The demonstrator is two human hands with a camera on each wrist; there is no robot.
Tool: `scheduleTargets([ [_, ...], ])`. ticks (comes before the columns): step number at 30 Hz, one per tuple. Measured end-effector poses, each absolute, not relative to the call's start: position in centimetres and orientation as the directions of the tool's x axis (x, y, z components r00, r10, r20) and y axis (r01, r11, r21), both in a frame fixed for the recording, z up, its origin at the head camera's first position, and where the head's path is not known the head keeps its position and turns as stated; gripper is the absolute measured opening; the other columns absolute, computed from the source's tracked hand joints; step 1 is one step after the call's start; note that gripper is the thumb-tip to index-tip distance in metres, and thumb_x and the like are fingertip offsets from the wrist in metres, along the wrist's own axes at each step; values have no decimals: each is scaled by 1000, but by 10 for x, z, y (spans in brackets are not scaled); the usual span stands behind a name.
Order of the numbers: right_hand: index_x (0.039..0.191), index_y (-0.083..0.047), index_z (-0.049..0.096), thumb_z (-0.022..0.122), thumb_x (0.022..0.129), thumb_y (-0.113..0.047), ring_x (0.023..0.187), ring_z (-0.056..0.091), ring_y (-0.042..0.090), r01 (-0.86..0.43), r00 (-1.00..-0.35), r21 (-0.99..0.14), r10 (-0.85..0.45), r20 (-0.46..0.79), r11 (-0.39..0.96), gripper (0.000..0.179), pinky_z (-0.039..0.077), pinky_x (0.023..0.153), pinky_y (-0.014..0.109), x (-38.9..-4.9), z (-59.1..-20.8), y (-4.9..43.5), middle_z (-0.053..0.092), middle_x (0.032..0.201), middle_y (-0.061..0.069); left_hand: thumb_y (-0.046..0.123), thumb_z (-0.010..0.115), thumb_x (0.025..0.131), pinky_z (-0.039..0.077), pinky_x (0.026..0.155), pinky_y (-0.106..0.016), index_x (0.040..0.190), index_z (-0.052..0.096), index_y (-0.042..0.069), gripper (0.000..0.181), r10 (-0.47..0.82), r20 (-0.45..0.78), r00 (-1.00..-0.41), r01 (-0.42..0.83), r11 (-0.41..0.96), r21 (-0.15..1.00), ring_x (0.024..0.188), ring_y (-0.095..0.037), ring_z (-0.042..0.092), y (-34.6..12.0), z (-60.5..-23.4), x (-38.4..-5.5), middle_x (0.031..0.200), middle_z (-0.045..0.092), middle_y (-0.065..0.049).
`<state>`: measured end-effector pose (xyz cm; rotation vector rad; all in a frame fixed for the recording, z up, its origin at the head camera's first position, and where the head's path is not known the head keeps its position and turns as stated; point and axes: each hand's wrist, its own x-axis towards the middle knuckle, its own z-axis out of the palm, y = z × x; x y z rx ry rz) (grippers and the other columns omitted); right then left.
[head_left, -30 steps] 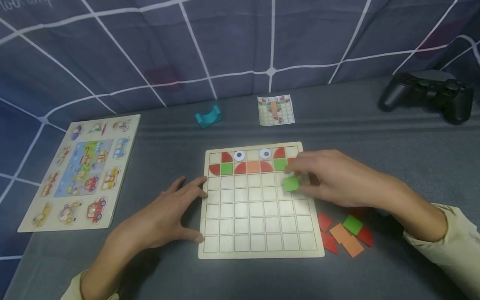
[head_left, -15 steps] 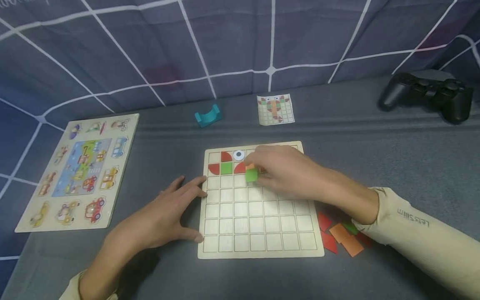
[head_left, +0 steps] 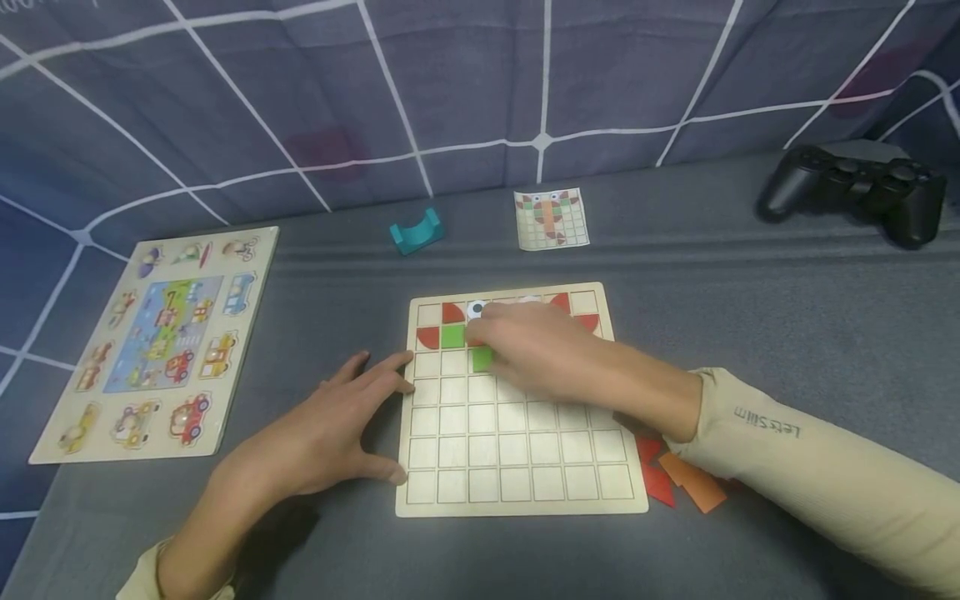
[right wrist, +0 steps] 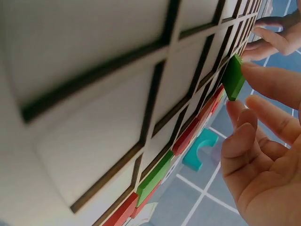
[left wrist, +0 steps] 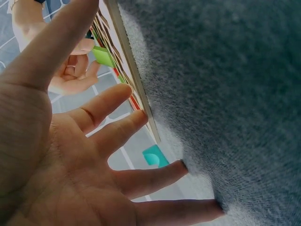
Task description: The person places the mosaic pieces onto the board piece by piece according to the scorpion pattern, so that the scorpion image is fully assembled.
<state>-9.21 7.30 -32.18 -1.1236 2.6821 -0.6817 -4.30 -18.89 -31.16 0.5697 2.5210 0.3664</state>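
Observation:
A wooden grid board (head_left: pixel 483 454) lies in the middle of the head view, with red quarter-circle, green and orange tiles and white eye tiles in its two far rows. My right hand (head_left: pixel 543 346) is over those rows and hides part of them. Between thumb and finger it pinches a green square tile (head_left: pixel 482 360), seen tilted against the board in the right wrist view, where another green tile (right wrist: pixel 154 179) sits in its cell. My left hand (head_left: pixel 322 437) has its fingers spread, with fingertips and thumb touching the board's left edge.
Loose red tiles (head_left: pixel 657 483) and orange tiles (head_left: pixel 697 485) lie right of the board, partly under my sleeve. Behind are a printed pattern card (head_left: pixel 531 233) and a teal curved block (head_left: pixel 417 235). A picture puzzle (head_left: pixel 243 333) lies left, a black game controller (head_left: pixel 851 196) far right.
My right hand has moved left across the board with the green tile, from its right side to the third column. The left hand stays at the left edge.

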Motion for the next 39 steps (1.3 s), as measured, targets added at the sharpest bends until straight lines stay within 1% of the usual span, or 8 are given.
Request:
scheduleTargets([
  [7,100,-11,70,71,86,-3,72,52,15,-643,-697,-457,-717,16,615,15,45,63,28,-93,-322,69,56,82,-4,50,89,64,19,100,-78,130,53,19,81,455,-438,-775,315,880,356,145,-48,12,-188,-311,-43,161,25,-1],
  [14,105,-9,71,70,84,-2,73,51,16,-640,-693,-453,-721,-10,621,22,45,62,28,-94,-321,69,56,85,-3,49,89,65,19,99,-79,129,53,19,80,461,-438,-771,319,876,361,145,-49,12,-188,-311,-43,161,24,-2],
  [19,103,-10,70,69,84,-2,73,51,16,-640,-691,-455,-722,-10,619,21,44,60,28,-94,-323,70,56,84,-4,50,89,64,19,99,-79,130,53,19,81,458,-439,-773,317,878,357,144,-49,12,-188,-312,-44,161,25,-3],
  [26,105,-10,70,66,85,-2,76,53,15,-645,-685,-456,-728,-10,613,22,46,65,28,-94,-324,73,60,88,-3,49,90,63,18,100,-79,130,53,19,81,447,-446,-776,308,885,350,145,-49,11,-187,-312,-44,161,25,-3],
  [31,105,-10,71,64,83,-2,75,53,14,-639,-691,-448,-723,-24,625,24,46,64,28,-88,-323,87,60,88,-3,48,90,64,18,100,-79,129,53,19,80,448,-447,-774,307,883,354,145,-49,11,-187,-312,-44,161,24,-3],
  [34,93,-13,68,66,82,-2,68,47,13,-641,-695,-440,-719,-15,629,15,41,57,28,-82,-322,101,52,78,-5,46,91,63,18,100,-79,129,53,19,80,449,-445,-775,306,882,358,145,-49,11,-187,-312,-44,161,25,-3],
  [37,89,-14,66,67,81,-2,68,45,13,-643,-700,-439,-714,3,628,15,41,59,30,-75,-323,117,49,76,-6,44,92,63,18,100,-78,128,53,19,80,450,-441,-777,306,881,360,145,-49,11,-187,-312,-43,161,25,-2],
  [39,92,-14,68,68,81,-2,72,48,12,-636,-707,-446,-707,13,629,16,44,63,31,-71,-324,129,53,80,-6,44,92,63,19,101,-78,128,53,19,80,451,-438,-778,307,881,360,144,-49,12,-187,-312,-43,161,25,-2],
])
